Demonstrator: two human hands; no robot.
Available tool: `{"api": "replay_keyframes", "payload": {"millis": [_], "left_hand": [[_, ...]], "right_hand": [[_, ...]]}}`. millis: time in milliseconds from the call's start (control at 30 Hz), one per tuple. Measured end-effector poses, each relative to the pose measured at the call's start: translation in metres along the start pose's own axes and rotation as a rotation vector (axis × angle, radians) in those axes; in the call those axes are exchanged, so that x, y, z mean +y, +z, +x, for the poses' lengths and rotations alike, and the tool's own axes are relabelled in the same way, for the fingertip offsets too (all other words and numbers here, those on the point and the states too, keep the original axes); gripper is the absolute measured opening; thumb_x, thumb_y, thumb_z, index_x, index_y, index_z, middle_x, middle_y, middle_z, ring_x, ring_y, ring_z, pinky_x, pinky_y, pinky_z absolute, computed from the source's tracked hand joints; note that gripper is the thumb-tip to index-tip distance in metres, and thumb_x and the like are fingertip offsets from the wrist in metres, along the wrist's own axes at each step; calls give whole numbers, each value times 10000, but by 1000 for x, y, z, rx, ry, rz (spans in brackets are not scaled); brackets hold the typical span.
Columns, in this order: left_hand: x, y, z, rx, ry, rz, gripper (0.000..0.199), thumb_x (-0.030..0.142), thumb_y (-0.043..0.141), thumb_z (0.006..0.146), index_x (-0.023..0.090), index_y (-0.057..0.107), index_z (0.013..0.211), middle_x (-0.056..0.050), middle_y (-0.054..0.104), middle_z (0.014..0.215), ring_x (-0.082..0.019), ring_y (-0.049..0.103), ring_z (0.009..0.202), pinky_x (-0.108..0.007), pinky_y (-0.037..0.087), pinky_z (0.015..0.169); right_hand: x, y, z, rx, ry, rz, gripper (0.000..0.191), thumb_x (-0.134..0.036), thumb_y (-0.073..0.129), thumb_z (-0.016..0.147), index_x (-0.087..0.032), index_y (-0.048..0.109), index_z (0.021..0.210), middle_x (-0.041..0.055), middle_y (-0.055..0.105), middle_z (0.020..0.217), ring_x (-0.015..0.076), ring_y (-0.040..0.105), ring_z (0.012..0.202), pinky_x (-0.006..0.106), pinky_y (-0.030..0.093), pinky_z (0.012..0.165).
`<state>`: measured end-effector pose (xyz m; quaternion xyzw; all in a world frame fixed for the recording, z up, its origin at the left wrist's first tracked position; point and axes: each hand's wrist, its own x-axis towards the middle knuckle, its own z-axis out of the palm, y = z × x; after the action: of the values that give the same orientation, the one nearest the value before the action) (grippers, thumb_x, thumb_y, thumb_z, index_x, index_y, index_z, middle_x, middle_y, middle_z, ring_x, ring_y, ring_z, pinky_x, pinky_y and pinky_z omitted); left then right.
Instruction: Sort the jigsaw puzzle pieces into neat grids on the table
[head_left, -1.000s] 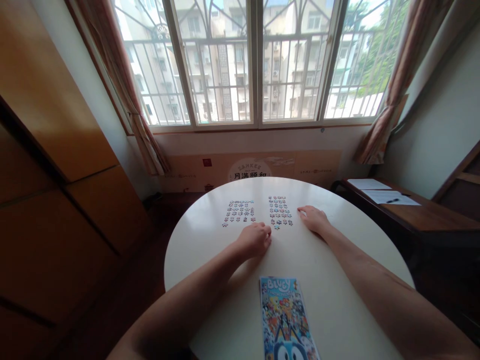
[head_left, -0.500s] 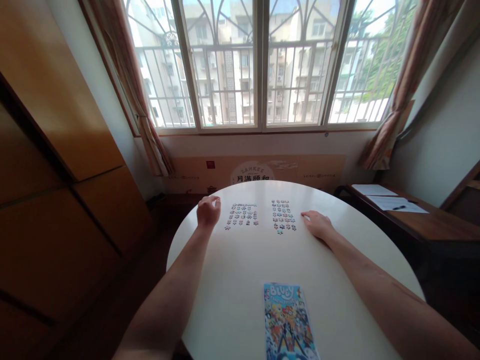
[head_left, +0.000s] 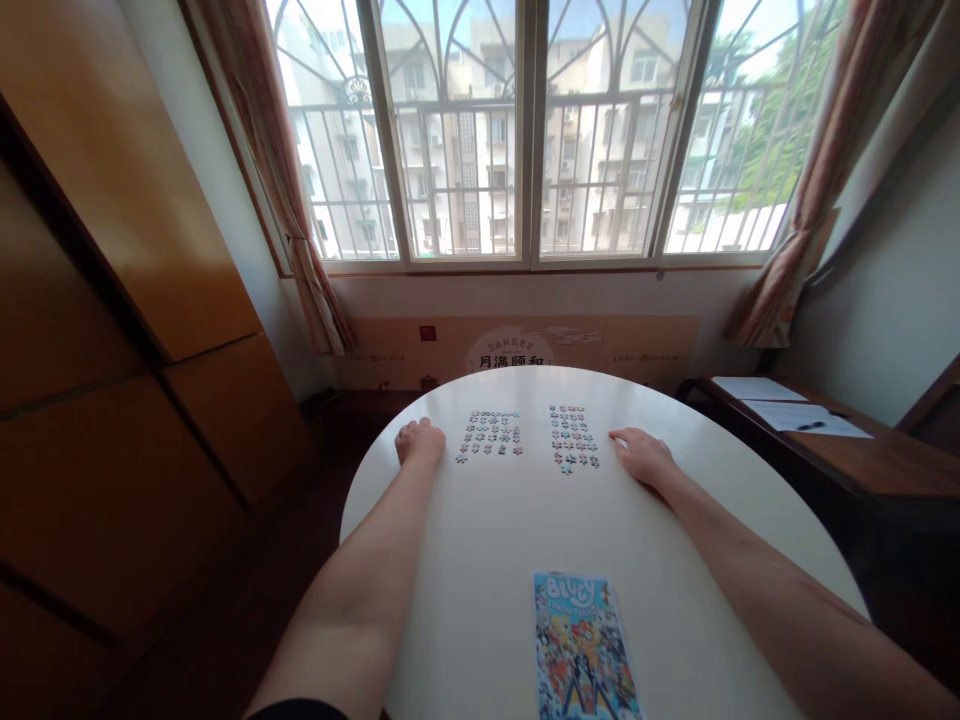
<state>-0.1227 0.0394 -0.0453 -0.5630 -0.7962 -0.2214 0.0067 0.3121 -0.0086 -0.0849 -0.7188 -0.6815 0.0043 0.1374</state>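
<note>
Jigsaw puzzle pieces lie in two groups of rows on the white round table (head_left: pixel 487 530). My left hand (head_left: pixel 421 442) rests just left of the left group of puzzle pieces (head_left: pixel 491 434). Its fingers are curled in and nothing shows in them. To the right of the right group of puzzle pieces (head_left: pixel 572 437) lies my right hand (head_left: pixel 643 457), its fingers stretched towards the pieces with a small gap between them. Neither hand covers any visible piece. A colourful printed sheet titled "Bluey" (head_left: pixel 583 640) lies near the table's front edge.
On the right stands a dark wooden side table (head_left: pixel 862 465) bearing white papers (head_left: pixel 806 417) and pens. A printed cardboard panel (head_left: pixel 375 345) is behind the table, below the barred window (head_left: pixel 529 150). Wooden cabinets (head_left: pixel 202 430) line the left side.
My left hand has come down onto the table, its finger and thumb no longer raised in a loop. The right hand keeps its place by the pieces. The view has shifted slightly.
</note>
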Motion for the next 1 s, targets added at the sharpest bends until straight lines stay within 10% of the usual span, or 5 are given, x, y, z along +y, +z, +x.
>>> {"api": "replay_keyframes", "payload": {"millis": [1000], "left_hand": [[14,1,-1,-34,142,50,339,285,465,887,286,687,1144,-54,624,1290,-265,543,1188,-407,405,1001]], "right_hand": [[3,3,2,-16,0,-6,436,-340,362,946,-284,603,1305,74,528,1416,260,471,1296,467,345,1059]]}}
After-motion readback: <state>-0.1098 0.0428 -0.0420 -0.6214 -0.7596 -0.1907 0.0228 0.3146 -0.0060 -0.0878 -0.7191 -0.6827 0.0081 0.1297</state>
